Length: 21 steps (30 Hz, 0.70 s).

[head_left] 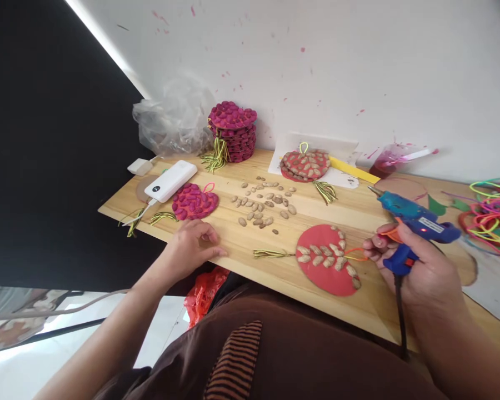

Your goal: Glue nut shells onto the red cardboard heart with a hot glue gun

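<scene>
My right hand [425, 272] is wrapped around the handle of a blue hot glue gun [420, 216] with a small red light lit. Its metal nozzle points left and upward. Just left of it lies a red disc [316, 278] with rows of peanut-like shells [316, 250] on it, an orange loop [357, 255] on its right and a green-yellow tassel [270, 253] on its left. My left hand [194, 244] rests at the table's front edge, fingers loosely curled and thumb apart, with nothing visible in it. Close above it is a magenta shell-covered disc [195, 201].
Loose shells [262, 205] are scattered mid-table. Behind them stand a stack of magenta discs [233, 133] and a brown shell-covered stack [304, 165]. A white power bank [170, 181], plastic bag [175, 122], cup of pink liquid [387, 161] and coloured cords [494, 216] lie around.
</scene>
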Available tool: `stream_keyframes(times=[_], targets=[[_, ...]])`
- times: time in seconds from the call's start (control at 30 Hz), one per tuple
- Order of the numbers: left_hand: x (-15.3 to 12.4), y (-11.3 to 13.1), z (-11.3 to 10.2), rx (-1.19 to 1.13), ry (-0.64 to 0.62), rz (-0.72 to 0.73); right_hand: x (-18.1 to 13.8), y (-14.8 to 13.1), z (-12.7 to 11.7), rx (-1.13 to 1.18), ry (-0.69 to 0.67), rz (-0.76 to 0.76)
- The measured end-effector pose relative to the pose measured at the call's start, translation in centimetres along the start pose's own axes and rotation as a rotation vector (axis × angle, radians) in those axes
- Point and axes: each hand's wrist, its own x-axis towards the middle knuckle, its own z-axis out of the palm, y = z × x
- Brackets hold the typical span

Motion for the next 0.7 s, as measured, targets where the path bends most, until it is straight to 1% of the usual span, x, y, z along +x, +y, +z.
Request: stream_keyframes(times=[0.07, 0.13, 0.23, 0.3, 0.33, 0.4, 0.47, 0.5, 0.53, 0.57, 0.6, 0.67, 0.7], targets=[[-0.4, -0.2, 0.3, 0.035, -0.021, 0.035, 0.0, 0.0, 0.1, 0.0, 0.013, 0.001], [-1.0, -0.6, -0.3, 0.116, -0.064, 0.057, 0.0, 0.1, 0.1, -0.004, 0.026, 0.006], [-1.9, -1.6, -2.7, 0.296, -0.163, 0.055, 0.1, 0.1, 0.1, -0.003, 0.024, 0.005], [-2.3, -2.2, -4.8, 0.284, -0.233, 0.043, 0.2, 0.2, 0.1, 0.002, 0.017, -0.004], [-2.3, -2.4, -5.8, 0.25, -0.212, 0.029, 0.2, 0.2, 0.0, 0.005, 0.013, -0.008], [-1.6, -2.4, -7.2, 0.215, -0.102, -0.057, 0.3, 0.2, 0.0, 0.012, 0.004, -0.011], [-0.1, -1.6, -7.8, 0.169, 0.053, -0.167, 0.2, 0.1, -0.1, 0.014, -0.008, -0.009], [1.0, -1.0, -7.7, 0.118, 0.12, -0.194, 0.2, 0.1, -0.1, 0.014, -0.014, -0.009], [2.2, -0.2, -7.4, 0.032, 0.199, -0.158, 0.2, 0.1, -0.2, 0.014, -0.021, -0.01], [3.5, 0.6, -6.9, -0.075, 0.283, -0.09, 0.1, 0.1, -0.2, 0.016, -0.027, -0.013], [5.0, 1.6, -6.4, -0.16, 0.327, -0.002, 0.1, 0.1, -0.2, 0.019, -0.032, -0.019], [7.9, 3.6, -5.3, -0.239, 0.307, 0.135, 0.1, 0.2, -0.2, 0.02, -0.038, -0.029], [9.3, 4.7, -4.8, -0.227, 0.277, 0.174, 0.1, 0.2, -0.3, 0.017, -0.041, -0.031]])
